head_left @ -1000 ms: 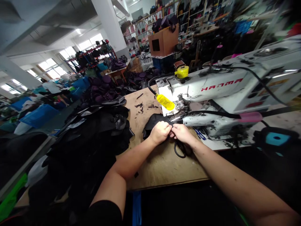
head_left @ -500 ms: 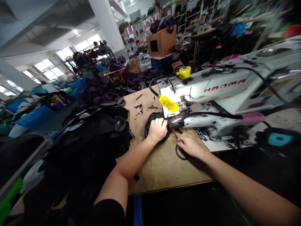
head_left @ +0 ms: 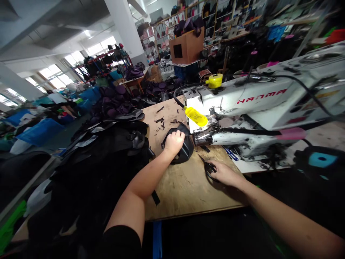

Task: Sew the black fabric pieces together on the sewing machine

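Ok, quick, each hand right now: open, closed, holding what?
Left hand: closed, holding the black fabric piece.
Right hand: closed on the black scissors.

Left of the white sewing machine (head_left: 249,91), the left hand (head_left: 174,142) grips a black piece (head_left: 186,149) on the counter (head_left: 185,196). On the machine's near side, the right hand (head_left: 225,173) grasps black scissors (head_left: 208,168). Dark material (head_left: 107,151) lies heaped farther left.

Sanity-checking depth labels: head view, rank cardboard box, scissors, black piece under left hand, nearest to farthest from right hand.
1. Scissors: at the right hand's fingers.
2. Black piece: to its left, under the left hand.
3. Cardboard box: background, beyond the table.
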A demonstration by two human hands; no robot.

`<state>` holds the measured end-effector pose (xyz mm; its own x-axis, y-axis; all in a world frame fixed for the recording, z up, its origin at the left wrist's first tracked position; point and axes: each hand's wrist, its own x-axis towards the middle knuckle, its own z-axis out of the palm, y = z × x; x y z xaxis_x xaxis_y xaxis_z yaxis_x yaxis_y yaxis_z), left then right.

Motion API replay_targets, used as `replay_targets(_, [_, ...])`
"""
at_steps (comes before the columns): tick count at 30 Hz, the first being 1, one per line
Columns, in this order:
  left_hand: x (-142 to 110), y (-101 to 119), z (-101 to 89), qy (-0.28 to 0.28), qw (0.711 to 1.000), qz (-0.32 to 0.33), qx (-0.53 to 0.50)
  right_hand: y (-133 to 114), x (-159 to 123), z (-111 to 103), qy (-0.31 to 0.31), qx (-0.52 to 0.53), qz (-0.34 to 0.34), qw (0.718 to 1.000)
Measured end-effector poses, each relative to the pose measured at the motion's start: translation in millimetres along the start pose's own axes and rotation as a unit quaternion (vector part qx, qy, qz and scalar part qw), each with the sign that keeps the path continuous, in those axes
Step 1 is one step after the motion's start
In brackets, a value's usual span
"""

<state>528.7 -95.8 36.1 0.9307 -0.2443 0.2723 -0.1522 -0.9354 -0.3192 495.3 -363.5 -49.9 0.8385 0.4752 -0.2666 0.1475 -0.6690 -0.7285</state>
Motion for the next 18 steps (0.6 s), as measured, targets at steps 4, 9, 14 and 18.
replay_targets(4, [-19.8,-25.7,-4.8,-0.006,1.000,-0.011,0.008,-38.7,3.3,-0.3,0.034,0.155,-0.015,0.987])
replay_targets(9, [-45.6,-58.6,-12.9,-0.006,0.999,-0.036,0.007,-106.0,24.9,0.6,-0.009,0.473,0.043,0.880])
replay_targets(14, [-60.3,-65.2,-33.5,0.016,0.999,-0.046,-0.008,-128.5,35.8,4.0,0.030,0.461,0.005,0.887])
replay_targets(18, [-64.8,-72.3,-67.6,0.021,0.994,-0.108,-0.027,-79.4,28.1,6.9,0.066,0.191,-0.077,0.976])
